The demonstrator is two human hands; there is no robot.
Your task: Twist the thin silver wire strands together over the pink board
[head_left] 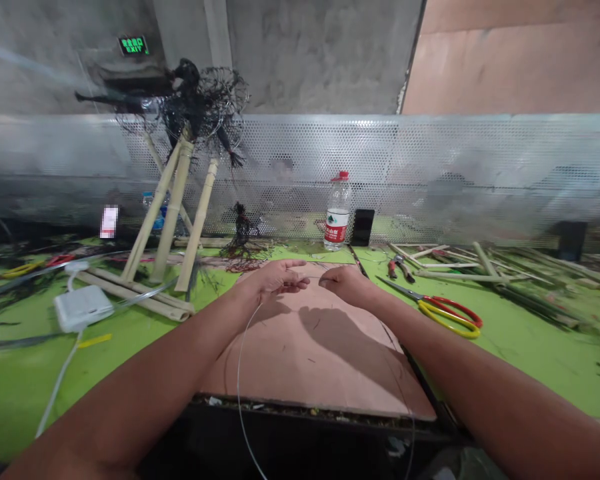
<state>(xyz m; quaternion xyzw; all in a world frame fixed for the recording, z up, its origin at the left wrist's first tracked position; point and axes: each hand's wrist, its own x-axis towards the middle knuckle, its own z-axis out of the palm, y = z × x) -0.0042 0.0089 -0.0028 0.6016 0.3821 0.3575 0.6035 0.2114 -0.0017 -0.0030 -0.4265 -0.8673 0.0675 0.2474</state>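
Note:
Both my arms reach out over a brown board (325, 360) lying on the green table (530, 347). My left hand (275, 278) is palm up with its fingers curled round a thin grey wire (240, 373) that trails back toward me and off the table's near edge. My right hand (345, 283) is closed in a loose fist right next to the left, pinching the same wire where it runs between the two hands.
Red and yellow scissors (447, 312) and small pliers (400, 268) lie to the right, with bamboo strips (485, 267) behind. A water bottle (337, 213) and a dark phone (363, 227) stand by the perforated metal wall. Bamboo poles (173, 213) with tangled black wire and a white power adapter (83, 307) sit left.

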